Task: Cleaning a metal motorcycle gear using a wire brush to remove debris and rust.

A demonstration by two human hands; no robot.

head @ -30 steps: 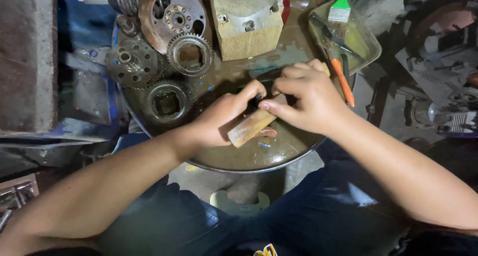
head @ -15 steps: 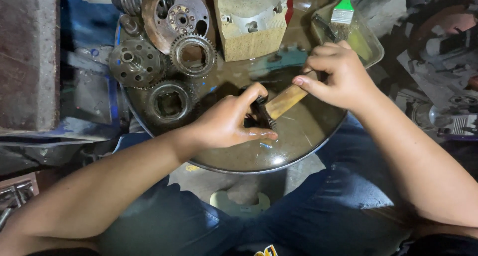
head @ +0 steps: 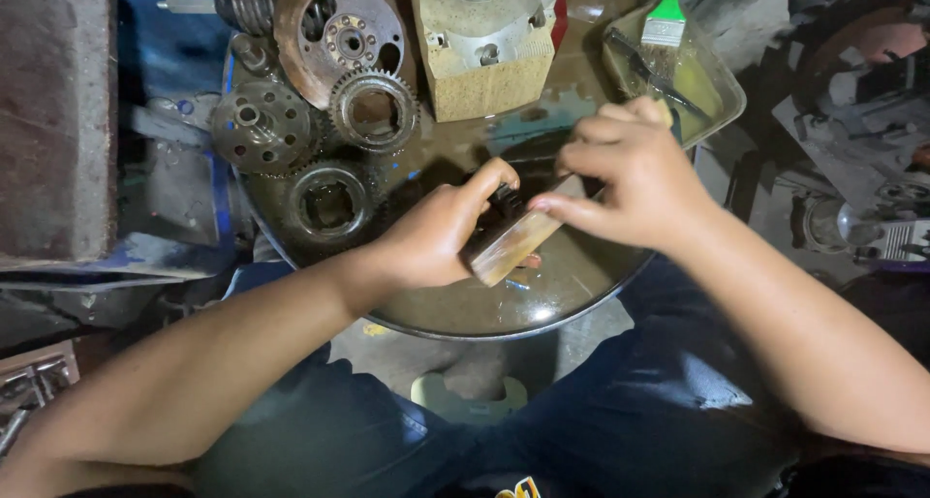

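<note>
Wooden brush handle (head: 513, 244) slanting from lower left to upper right over oily pan (head: 542, 309); right hand (head: 630, 173) pinching the handle, left hand (head: 436, 232) curled around small dark part (head: 504, 202).

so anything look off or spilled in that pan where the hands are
Nothing looks spilled or broken. The round pan holds dark oily liquid inside its rim. The left hand grips a small dark part while the right hand holds a wooden-handled brush against it. Greasy gears lie loosely piled at the pan's far edge.
</note>
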